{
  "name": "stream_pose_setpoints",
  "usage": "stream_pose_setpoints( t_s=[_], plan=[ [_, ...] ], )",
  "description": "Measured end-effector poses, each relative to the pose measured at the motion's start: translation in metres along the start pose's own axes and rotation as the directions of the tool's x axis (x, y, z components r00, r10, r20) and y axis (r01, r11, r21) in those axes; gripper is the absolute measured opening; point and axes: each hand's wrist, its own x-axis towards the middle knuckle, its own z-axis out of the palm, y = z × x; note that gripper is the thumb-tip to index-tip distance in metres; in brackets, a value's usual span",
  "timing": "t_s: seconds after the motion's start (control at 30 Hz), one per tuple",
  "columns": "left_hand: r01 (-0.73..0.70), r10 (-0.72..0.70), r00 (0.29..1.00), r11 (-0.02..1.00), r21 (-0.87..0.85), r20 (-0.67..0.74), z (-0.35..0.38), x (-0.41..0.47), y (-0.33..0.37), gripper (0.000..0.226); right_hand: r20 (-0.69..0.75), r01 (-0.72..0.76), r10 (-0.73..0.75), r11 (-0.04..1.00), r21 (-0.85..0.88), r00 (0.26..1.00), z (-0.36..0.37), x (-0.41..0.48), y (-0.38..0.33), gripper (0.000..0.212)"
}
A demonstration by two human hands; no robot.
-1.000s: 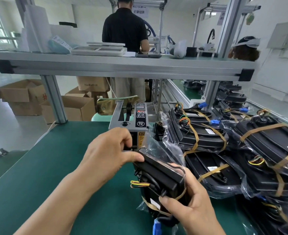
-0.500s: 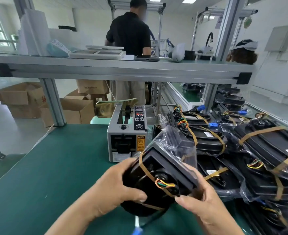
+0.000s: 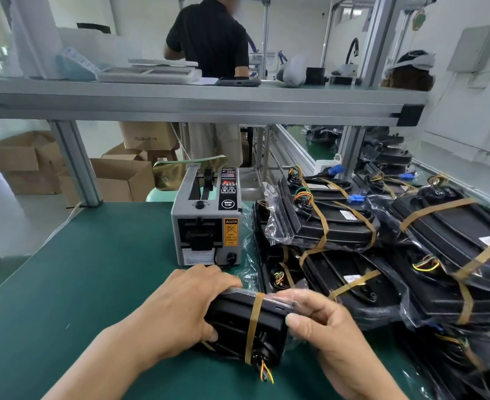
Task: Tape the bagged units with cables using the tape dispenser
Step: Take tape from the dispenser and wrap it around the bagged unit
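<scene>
Currently, the left hand [image 3: 180, 313] is gripping the left end of the bagged unit [image 3: 232, 317], fingers curled over its top edge, while the right hand [image 3: 333, 342] is pinching the bag at the right end. The unit is resting on the green mat [image 3: 79, 284], near the tape dispenser [image 3: 206, 223], with a brown tape band [image 3: 254, 321] wrapping it.

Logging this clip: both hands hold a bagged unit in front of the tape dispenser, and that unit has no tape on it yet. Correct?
No. The head view shows a brown tape strip wrapped round the bagged unit. The rest holds: left hand and right hand both grip it in front of the tape dispenser.
</scene>
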Motion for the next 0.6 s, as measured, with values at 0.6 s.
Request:
stream_pose_setpoints(
  t_s=[0.6],
  plan=[
    [0.347, -0.688, 0.717, 0.215, -0.913, 0.111, -0.011, 0.042, -0.042, 0.015, -0.138, 0.07, -0.094, 0.984, -0.165, 0.986, 0.014, -0.016, 0.006, 0.042]
  ],
)
